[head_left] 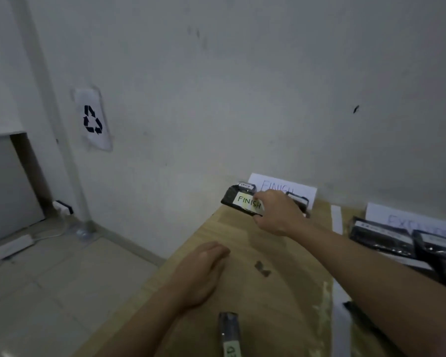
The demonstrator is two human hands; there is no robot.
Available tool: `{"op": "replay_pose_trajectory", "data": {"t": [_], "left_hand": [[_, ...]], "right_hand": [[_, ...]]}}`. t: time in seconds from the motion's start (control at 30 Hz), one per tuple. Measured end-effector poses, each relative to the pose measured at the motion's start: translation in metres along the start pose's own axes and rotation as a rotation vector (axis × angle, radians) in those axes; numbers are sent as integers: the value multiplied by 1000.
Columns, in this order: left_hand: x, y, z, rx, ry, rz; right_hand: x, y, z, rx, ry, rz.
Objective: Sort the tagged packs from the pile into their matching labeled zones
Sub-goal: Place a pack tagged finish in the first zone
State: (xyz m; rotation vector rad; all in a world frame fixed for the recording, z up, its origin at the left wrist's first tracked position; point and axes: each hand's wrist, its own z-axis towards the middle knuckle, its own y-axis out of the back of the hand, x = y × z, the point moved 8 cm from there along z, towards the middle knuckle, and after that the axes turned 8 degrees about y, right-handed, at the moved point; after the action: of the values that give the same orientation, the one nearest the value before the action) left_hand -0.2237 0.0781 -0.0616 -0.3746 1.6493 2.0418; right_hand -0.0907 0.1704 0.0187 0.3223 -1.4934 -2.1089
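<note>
1 FINISH-tagged pack point(243, 203) pinched by right hand point(278, 215) before FINISH sign point(285, 188); left hand point(201, 269) flat, fingers together, on table point(281, 292); black packs point(382, 238) beside.

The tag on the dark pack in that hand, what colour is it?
Pale yellowish-white tag with dark "FINISH" lettering, on the black pack; seen in the head view.

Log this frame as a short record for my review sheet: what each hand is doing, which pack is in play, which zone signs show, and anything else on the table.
right hand: grip on black pack with a FINISH tag, at the table's far end
left hand: flat, open, on the wooden table
zone sign: white FINISH paper sign against the wall, behind that pack
second sign: white paper sign to the right, lettering partly hidden
other packs: black packs before the second sign
near edge: one dark pack, tag unreadable
</note>
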Motion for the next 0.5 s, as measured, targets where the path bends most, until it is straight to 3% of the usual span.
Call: {"op": "replay_pose_trajectory", "data": {"t": [0.17,0.5], "left_hand": [[8,-8,6,-38,-103,62],[13,-13,6,-57,-116,51]], "right_hand": [[0,-44,33,106,14,-62],[-16,-92,41,258,-54,-144]]}}
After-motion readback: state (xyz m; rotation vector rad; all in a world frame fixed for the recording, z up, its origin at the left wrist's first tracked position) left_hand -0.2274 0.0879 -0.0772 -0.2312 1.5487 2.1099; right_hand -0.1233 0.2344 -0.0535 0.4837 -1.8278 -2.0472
